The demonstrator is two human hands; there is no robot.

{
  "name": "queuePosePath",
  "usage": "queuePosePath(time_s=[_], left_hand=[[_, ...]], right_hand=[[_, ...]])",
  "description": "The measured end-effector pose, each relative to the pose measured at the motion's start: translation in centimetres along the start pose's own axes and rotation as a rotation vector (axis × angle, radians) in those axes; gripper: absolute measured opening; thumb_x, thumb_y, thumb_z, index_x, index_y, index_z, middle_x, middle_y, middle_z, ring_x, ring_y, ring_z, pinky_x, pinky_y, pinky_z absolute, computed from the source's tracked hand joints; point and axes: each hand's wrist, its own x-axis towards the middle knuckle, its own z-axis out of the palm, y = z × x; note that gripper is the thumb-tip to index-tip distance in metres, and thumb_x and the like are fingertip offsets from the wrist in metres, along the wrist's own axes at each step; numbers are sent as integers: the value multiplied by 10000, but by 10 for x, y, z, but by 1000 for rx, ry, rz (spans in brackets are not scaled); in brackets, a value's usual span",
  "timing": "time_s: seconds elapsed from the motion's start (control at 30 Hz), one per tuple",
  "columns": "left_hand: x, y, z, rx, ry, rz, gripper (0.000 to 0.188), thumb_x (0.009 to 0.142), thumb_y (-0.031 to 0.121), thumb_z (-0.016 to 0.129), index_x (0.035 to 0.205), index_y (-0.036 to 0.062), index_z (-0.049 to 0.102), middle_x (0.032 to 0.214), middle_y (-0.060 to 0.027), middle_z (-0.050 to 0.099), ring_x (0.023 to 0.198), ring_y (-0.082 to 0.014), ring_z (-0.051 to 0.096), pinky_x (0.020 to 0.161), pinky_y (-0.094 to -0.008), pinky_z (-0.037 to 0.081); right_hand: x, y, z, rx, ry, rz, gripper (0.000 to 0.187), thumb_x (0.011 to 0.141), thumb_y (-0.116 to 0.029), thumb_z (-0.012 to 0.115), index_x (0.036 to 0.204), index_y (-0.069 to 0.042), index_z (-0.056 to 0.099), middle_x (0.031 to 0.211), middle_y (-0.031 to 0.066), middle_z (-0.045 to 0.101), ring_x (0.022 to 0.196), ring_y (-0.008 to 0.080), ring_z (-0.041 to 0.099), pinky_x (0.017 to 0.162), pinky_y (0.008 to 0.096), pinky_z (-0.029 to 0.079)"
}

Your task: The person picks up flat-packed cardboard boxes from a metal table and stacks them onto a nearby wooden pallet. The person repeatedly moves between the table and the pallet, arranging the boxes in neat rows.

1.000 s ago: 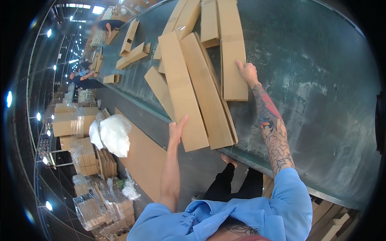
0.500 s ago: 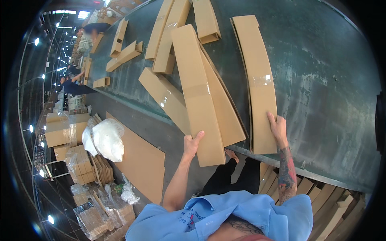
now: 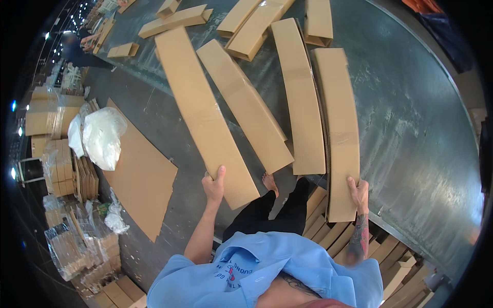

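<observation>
My left hand (image 3: 213,188) grips the near end of a long, flat brown cardboard box (image 3: 203,110), thumb on top. That box slants away to the far left, partly over the floor, its far end above the table edge. On the right, my right hand (image 3: 359,195) is closed on the near right edge of another long cardboard box (image 3: 339,133). Between them lie two more long boxes, a taped one (image 3: 246,105) angled across the table edge and a straighter one (image 3: 302,97) close beside the right-hand box.
More long boxes (image 3: 259,25) lie at the far side of the dark green table (image 3: 405,128). Stacked cardboard (image 3: 390,251) stands under its near edge. On the floor at left are a cardboard sheet (image 3: 138,174), a white plastic bag (image 3: 105,136) and wrapped bundles (image 3: 84,241). A person (image 3: 77,51) stands far left.
My left hand has swung its box leftward, off the boxes it overlapped. My right hand still holds its box, now nearer my body. The view has shifted too.
</observation>
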Motion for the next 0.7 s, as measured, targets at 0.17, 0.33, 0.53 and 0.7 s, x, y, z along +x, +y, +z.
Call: queuePosePath(time_s=[0.17, 0.33, 0.53, 0.7], left_hand=[[50, -50, 12, -138, -105, -163, 442, 939, 328, 737, 1003, -109, 725, 903, -130, 748, 807, -171, 688, 720, -335, 530], [100, -35, 37, -165, -266, -239, 496, 914, 381, 757, 1032, -100, 730, 927, -139, 750, 825, -178, 691, 747, -327, 539], [138, -55, 49, -409, -216, -377, 605, 928, 424, 733, 1230, -89, 624, 1134, -163, 698, 1011, -213, 683, 844, -354, 549], [149, -38, 72, -478, -180, -404, 579, 949, 391, 719, 1286, -65, 599, 1171, -145, 685, 1043, -215, 676, 860, -351, 549]], right_hand=[[34, -23, 33, 113, -58, 5, 547, 971, -398, 660, 810, 124, 636, 598, 61, 567, 601, 103, 511, 521, 358, 428], [121, -57, 41, 73, -79, -31, 631, 981, -471, 635, 746, 114, 605, 620, 53, 545, 633, 104, 509, 536, 370, 416], [246, -89, 53, 22, 95, -69, 705, 926, -564, 649, 853, 136, 687, 787, 253, 699, 796, 289, 698, 750, 433, 523], [288, -104, 69, -96, 143, 67, 804, 892, -652, 632, 870, 151, 674, 828, 330, 683, 838, 412, 705, 773, 483, 524]])
